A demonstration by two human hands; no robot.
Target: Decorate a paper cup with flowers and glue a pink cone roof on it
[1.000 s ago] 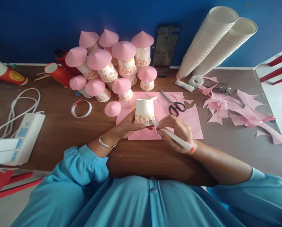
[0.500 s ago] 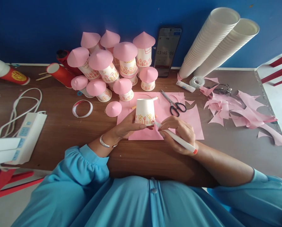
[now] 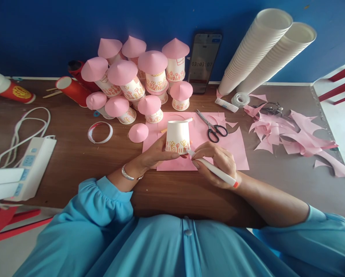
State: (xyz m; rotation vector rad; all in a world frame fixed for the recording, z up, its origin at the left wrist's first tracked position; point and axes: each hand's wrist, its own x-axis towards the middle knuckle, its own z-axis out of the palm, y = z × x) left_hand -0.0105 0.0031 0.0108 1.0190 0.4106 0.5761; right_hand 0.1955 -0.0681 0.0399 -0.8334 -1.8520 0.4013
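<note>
My left hand (image 3: 156, 154) grips an upturned white paper cup (image 3: 177, 134) with small orange and yellow flowers drawn round its lower edge. My right hand (image 3: 217, 161) is closed on a white marker (image 3: 215, 171) with an orange end; its tip touches the cup's lower right edge. The cup stands over a pink paper sheet (image 3: 233, 148) on the brown table. A loose pink paper cone (image 3: 138, 132) lies just left of the sheet.
Behind stand several decorated cups with pink cone tops (image 3: 138, 82), a propped phone (image 3: 203, 61) and two long stacks of white cups (image 3: 265, 46). Scissors (image 3: 213, 127), a tape roll (image 3: 240, 99), pink offcuts (image 3: 293, 134), a power strip (image 3: 30, 161) and red tubes (image 3: 71, 90) lie around.
Almost nothing has moved: the marker tip stays at the cup's lower edge with tiny shifts of my right hand. The phone's timer has advanced by a second.
</note>
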